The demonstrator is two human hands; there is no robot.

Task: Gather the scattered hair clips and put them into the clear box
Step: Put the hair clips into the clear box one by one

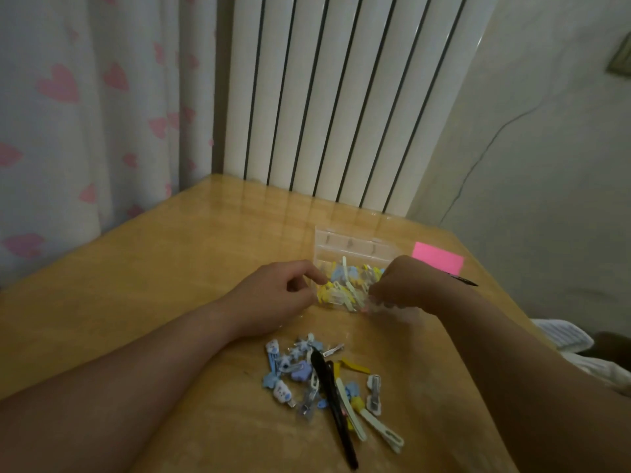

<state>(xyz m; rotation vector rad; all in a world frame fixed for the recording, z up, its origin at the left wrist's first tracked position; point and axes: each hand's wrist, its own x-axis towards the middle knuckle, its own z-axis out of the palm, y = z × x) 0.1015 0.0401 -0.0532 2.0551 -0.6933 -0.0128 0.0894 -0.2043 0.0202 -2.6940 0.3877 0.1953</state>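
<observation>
- Hair clips (327,380): one pile lies loose near you, and more already sit in the clear box (351,247).
- Your left hand (276,295) pinches the box's left edge. Your right hand (406,285) curls at its right, and I cannot tell what it holds.
- Likely mid-task; next, reach back for the pile.

Clear plastic box (348,245), lid raised, on a light wooden table (170,268), partly filled with yellow, blue and white hair clips (345,285). At the box's left end, left hand (280,295), thumb and forefinger pinching the wall. At its right end, right hand (409,285), fingers curled over the near corner. Nearer than the box, a loose pile of pastel hair clips (300,373), one long black clip (333,404) lying across it. Just right of the box, a pink sticky note (438,259); behind it, a white ribbed radiator (341,97).
</observation>
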